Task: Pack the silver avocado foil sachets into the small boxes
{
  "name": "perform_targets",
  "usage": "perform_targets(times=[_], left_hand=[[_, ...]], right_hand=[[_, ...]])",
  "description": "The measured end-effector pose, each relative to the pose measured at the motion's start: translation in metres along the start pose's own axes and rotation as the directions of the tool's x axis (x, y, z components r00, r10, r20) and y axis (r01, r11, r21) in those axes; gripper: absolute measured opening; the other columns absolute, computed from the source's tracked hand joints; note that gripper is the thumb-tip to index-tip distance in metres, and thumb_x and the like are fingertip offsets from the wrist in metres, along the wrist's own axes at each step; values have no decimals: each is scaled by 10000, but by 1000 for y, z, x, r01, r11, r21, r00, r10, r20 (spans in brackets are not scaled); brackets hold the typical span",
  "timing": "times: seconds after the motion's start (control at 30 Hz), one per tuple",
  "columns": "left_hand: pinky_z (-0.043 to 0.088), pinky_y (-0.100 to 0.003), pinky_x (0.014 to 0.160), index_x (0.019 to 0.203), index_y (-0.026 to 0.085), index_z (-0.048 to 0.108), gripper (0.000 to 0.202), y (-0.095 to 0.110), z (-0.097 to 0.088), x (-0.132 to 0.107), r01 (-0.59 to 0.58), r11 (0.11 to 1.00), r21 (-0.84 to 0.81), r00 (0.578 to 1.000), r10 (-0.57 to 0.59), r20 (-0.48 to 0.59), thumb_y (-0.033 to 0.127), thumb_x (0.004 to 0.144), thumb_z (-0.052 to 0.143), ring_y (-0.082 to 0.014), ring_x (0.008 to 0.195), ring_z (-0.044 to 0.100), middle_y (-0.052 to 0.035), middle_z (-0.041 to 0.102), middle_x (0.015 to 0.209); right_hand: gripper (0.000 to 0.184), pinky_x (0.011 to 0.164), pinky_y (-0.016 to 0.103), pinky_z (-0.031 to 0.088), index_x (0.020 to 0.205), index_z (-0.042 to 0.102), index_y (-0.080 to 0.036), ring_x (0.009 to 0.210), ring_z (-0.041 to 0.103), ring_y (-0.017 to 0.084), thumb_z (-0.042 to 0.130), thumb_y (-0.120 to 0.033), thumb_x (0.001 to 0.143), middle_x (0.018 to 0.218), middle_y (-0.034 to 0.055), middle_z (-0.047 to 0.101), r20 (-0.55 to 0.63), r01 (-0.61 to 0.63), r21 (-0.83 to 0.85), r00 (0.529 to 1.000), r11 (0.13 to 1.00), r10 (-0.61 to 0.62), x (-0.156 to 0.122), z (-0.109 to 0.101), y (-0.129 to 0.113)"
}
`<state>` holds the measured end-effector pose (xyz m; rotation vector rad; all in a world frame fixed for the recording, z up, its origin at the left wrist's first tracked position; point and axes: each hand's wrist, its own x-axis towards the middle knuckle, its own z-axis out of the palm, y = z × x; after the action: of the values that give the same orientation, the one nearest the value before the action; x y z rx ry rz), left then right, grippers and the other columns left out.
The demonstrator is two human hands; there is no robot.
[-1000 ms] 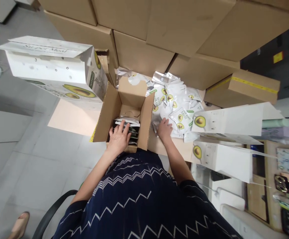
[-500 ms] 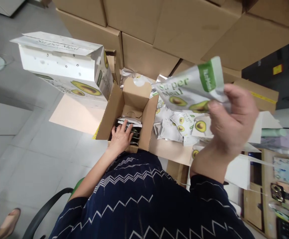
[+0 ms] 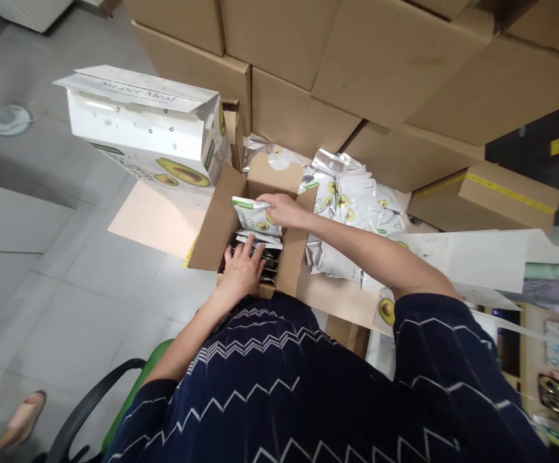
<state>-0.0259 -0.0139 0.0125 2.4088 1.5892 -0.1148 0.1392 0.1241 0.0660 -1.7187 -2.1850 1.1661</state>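
My right hand [image 3: 282, 209] grips a white and green foil pouch [image 3: 254, 216] with avocado pictures by its right side. It holds the pouch upright inside a small open cardboard box [image 3: 292, 260], above the packets standing there. My left hand [image 3: 241, 270] reaches into the front of this box, its fingers spread and resting on the upright packets [image 3: 268, 263]. Right of the box lies a loose heap of similar foil pouches [image 3: 356, 199], partly covered by my right forearm.
A white "Super Meal" carton [image 3: 135, 132] stands at the left with its top flaps raised. Large brown cartons [image 3: 303, 106] are stacked behind. At the right are a yellow-taped carton [image 3: 491, 193] and white card sheets [image 3: 482, 257]. A chair armrest [image 3: 91, 399] and another person's foot [image 3: 26, 418] show lower left.
My right hand has brought the pouch from the upper right, over the heap, down and left into the cardboard box. My left hand stays on the packets.
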Motion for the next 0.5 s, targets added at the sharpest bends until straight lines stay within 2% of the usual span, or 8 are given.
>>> perform_targets(times=[0.1,0.2,0.27,0.37,0.43,0.5], left_hand=[[351,-620,1108,1476,231,501,500,0,0,0,11,1000,-2,1000,-11,1,373,1020,353,-354,1300,513,-145,342,1630],[349,-617,1111,1472,235,505,496,1,0,0,5,1000,-5,1000,-5,2,370,1018,358,-355,1307,509,-144,347,1627],[342,-609,1121,1468,223,511,496,2,-1,1,-12,1000,-8,1000,12,-2,363,1016,361,-355,1310,507,-150,352,1623],[340,-606,1121,1463,221,517,494,2,-1,1,-16,1000,-17,1000,16,-1,359,1013,365,-357,1308,507,-154,356,1620],[351,-598,1110,1466,232,514,494,1,-2,2,-3,1000,-19,1000,4,5,363,1009,379,-357,1314,503,-148,354,1622],[365,-580,1101,1485,231,489,512,-1,-2,3,-2,1000,-19,1000,2,13,373,1000,402,-355,1313,505,-147,342,1629]], right_hand=[[495,938,234,480,1255,676,-180,1107,636,185,521,-85,794,1239,30,715,47,-54,-33,997,998,56,6,2,1],[480,855,236,498,1291,645,-148,1065,658,202,522,-100,830,1254,80,709,131,-100,-159,984,982,121,7,4,1],[454,841,249,501,1290,652,-101,1064,673,227,528,-96,853,1271,141,699,260,-60,-297,955,953,142,8,9,0],[364,863,282,508,1175,718,-23,1069,691,273,557,-70,852,1231,225,701,449,83,-473,879,877,159,9,24,0],[316,873,316,522,1097,746,-6,1041,703,296,598,-63,824,1151,243,726,491,120,-531,850,839,189,10,35,1],[285,868,338,537,1035,766,-26,982,719,296,650,-61,777,1030,216,762,461,102,-476,875,873,149,11,41,1]])
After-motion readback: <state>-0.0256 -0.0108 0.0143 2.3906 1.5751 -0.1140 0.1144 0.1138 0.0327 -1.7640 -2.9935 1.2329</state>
